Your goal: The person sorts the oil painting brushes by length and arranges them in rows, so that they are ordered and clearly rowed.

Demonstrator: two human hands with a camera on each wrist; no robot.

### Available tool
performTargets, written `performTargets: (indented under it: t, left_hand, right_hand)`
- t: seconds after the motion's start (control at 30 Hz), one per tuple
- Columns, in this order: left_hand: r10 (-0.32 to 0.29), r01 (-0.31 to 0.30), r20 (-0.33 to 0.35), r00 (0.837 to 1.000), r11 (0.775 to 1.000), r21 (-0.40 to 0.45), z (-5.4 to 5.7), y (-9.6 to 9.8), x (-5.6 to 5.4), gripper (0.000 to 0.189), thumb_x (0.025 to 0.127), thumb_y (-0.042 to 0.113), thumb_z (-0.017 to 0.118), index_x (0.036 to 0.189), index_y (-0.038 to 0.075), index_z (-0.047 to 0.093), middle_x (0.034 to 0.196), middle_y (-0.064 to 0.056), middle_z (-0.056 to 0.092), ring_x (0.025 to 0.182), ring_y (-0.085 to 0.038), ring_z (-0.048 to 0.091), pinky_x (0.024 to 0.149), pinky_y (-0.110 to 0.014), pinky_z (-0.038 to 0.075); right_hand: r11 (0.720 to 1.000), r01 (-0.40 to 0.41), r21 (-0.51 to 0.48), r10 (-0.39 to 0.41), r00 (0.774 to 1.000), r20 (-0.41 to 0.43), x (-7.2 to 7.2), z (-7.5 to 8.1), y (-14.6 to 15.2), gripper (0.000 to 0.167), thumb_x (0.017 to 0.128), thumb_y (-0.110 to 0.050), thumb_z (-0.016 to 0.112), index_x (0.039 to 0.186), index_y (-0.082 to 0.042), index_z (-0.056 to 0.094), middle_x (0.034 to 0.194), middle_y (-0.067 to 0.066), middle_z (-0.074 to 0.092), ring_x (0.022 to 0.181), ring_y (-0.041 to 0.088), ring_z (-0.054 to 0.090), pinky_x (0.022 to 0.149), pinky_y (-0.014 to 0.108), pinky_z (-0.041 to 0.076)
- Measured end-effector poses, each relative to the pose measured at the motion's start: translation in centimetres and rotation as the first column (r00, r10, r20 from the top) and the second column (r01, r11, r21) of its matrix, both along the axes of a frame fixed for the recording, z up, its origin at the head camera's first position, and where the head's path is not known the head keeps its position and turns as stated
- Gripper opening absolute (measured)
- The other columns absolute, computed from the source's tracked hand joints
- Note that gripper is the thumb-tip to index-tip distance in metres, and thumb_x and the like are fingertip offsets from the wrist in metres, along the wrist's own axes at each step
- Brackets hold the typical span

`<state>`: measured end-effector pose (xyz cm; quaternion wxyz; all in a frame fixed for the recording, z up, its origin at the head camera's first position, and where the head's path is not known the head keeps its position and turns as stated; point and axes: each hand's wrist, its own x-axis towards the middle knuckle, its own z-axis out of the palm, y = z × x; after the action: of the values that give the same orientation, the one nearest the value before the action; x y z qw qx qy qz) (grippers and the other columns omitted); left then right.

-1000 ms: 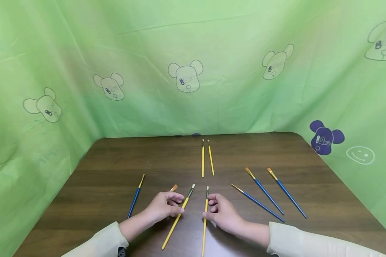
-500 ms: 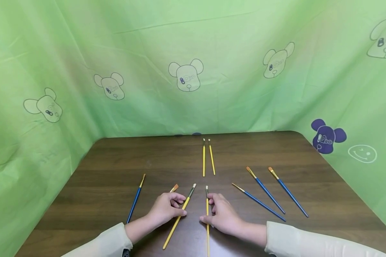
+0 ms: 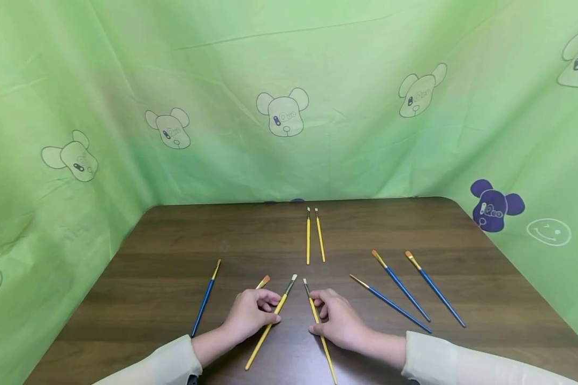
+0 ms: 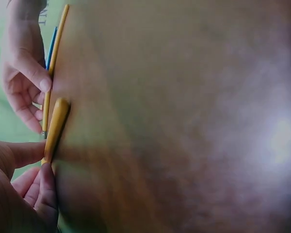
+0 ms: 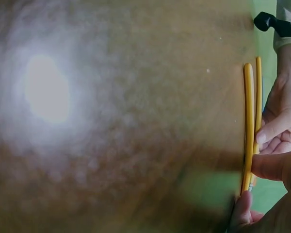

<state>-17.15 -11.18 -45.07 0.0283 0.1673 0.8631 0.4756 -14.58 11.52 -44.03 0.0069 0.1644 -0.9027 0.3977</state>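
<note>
My left hand holds a yellow paintbrush between thumb and fingers, its pale bristles pointing away and slightly right. A second yellow paintbrush lies in my right hand, thumb on the handle and fingers near the ferrule; its tip leans left. In the left wrist view the thumb and a finger pinch the left yellow handle. The right wrist view shows the right yellow handle between thumb and finger, low over the table. An orange-tipped brush is mostly hidden by my left hand.
Two yellow paintbrushes lie at the back middle of the wooden table. Several blue-handled brushes lie slanted on the right, and one blue brush on the left. A green printed cloth hangs behind and at the sides.
The right brush has turned: its tip swings left and its handle end swings right. My right thumb has shifted along with it. My left hand stays almost still with its brush.
</note>
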Motion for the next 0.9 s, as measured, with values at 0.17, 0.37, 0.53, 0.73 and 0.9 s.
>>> performTargets:
  t: [0.17,0.37,0.53,0.73,0.9]
  left_hand:
    - [0.001,-0.001,-0.018,1.0,1.0,0.013,-0.1,0.0,0.0,0.028,0.068,0.0,0.084,0.094,0.006,0.074,0.084,0.003,0.071,0.072,-0.007,0.062,0.064,-0.02,0.052]
    - [0.008,-0.008,-0.028,1.0,1.0,0.011,0.0,0.1,0.0,0.026,0.068,-0.001,0.084,0.091,0.006,0.075,0.083,0.002,0.072,0.07,-0.007,0.064,0.062,-0.02,0.053]
    - [0.016,-0.016,-0.043,0.999,1.0,-0.007,0.1,0.1,-0.1,0.024,0.068,-0.002,0.083,0.09,0.006,0.075,0.08,0.002,0.072,0.068,-0.005,0.064,0.06,-0.02,0.053]
    - [0.025,-0.026,-0.04,0.999,1.0,-0.009,0.1,0.2,0.1,0.023,0.068,-0.003,0.081,0.089,0.005,0.075,0.079,0.002,0.072,0.067,-0.006,0.064,0.058,-0.021,0.053]
    - [0.033,-0.033,-0.032,0.999,0.999,0.015,-0.1,0.0,0.1,0.022,0.069,-0.003,0.079,0.089,0.005,0.075,0.079,0.001,0.072,0.068,-0.007,0.065,0.058,-0.021,0.053]
  right_hand:
    - [1.0,-0.006,0.011,0.006,0.999,-0.032,0.0,0.1,0.4,0.055,0.063,-0.002,0.087,0.112,0.001,0.063,0.092,-0.003,0.056,0.08,0.013,0.053,0.073,0.027,0.048]
    - [1.0,-0.002,0.025,0.004,0.997,-0.079,-0.2,0.2,0.8,0.05,0.063,0.0,0.085,0.109,-0.001,0.066,0.094,-0.004,0.061,0.085,0.017,0.057,0.078,0.03,0.049]
    - [0.999,-0.012,0.029,0.015,0.995,-0.099,-0.3,0.2,1.1,0.043,0.064,0.003,0.083,0.104,-0.002,0.068,0.094,-0.002,0.064,0.084,0.017,0.06,0.076,0.03,0.051]
    - [0.999,-0.012,0.04,0.016,0.995,-0.102,-0.5,0.3,1.2,0.036,0.066,0.007,0.08,0.099,-0.002,0.07,0.09,0.0,0.067,0.079,0.016,0.063,0.072,0.027,0.054]
    - [1.0,-0.01,0.026,0.012,0.996,-0.088,-0.6,0.4,1.3,0.032,0.068,0.011,0.075,0.097,-0.001,0.07,0.086,0.0,0.067,0.075,0.013,0.063,0.067,0.024,0.053]
